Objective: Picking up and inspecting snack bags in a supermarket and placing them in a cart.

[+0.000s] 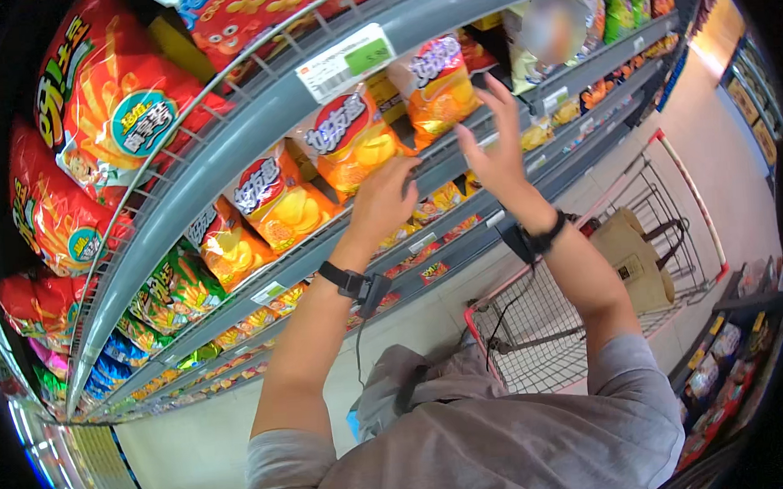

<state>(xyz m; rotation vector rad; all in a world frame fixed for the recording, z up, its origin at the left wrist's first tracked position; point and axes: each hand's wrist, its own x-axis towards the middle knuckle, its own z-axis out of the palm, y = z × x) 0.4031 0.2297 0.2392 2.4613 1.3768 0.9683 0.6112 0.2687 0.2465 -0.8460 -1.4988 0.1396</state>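
Observation:
Several orange bags of potato chips stand upright in a row on the grey metal shelf before me. My left hand (386, 192), fingers bent, is at the lower right corner of one chip bag (355, 142); whether it touches the bag I cannot tell. Raised and spread, my right hand (498, 140) is just right of another chip bag (434, 90), with nothing between its fingers. Further left on the same shelf stand more orange bags (284, 200) and green snack bags (172, 281). Both wrists wear black straps with small cabled devices.
Above, a wire-edged shelf (234, 86) holds large red snack bags (120, 93) and has a price tag (347, 62) on its rail. Lower shelves carry small snack packs. A wire shopping cart (537, 323) with a tan bag (628, 260) stands at my right. Another product shelf (734, 358) lies at the lower right.

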